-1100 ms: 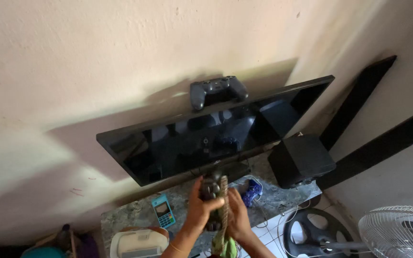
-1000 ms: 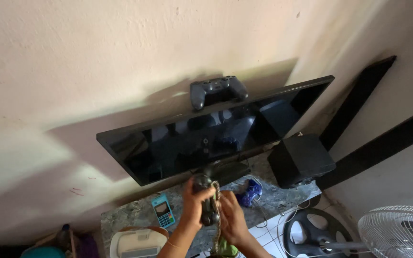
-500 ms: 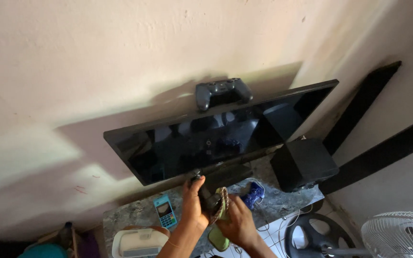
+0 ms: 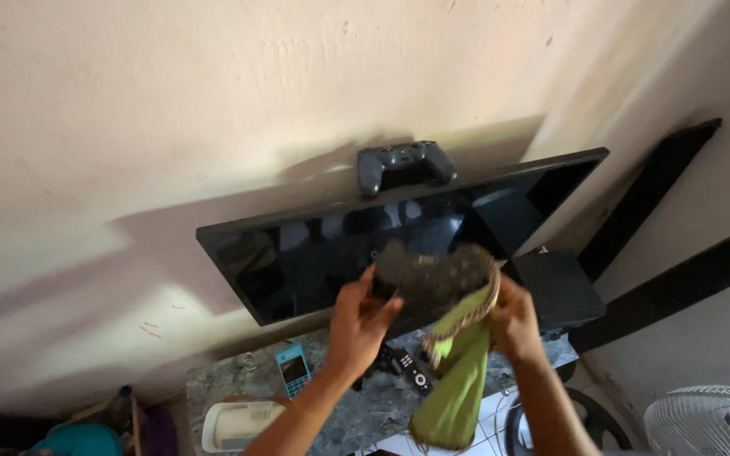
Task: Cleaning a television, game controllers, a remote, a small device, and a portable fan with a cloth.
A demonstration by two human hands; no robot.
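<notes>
**Both hands hold a cloth up before the dark screen**

The television (image 4: 365, 245) hangs tilted on the pale wall, its screen dark, and everything here sits in relation to it. In front of its lower middle, the left hand (image 4: 358, 325) and the right hand (image 4: 513, 321) hold a cloth (image 4: 445, 338) between them. The cloth's dark, speckled upper part is spread across the gap from one grip to the other, just at the screen's bottom edge; whether it touches the glass I cannot tell. Its green part, with a woven striped border, hangs down below the right hand. The left grip is clenched on the cloth's left end, fingers curled over it. The right grip grasps the cloth's right edge, with the fold bunched against the palm.

On top of the television rests a dark game controller (image 4: 405, 165). Below the television stands a speckled stone counter (image 4: 238, 380), carrying a small turquoise device (image 4: 293, 369), a black remote (image 4: 414, 371) and a white tray (image 4: 242, 425). Right of the television sits a black box (image 4: 559, 291), and lower right of that, a white fan (image 4: 711, 422).
</notes>
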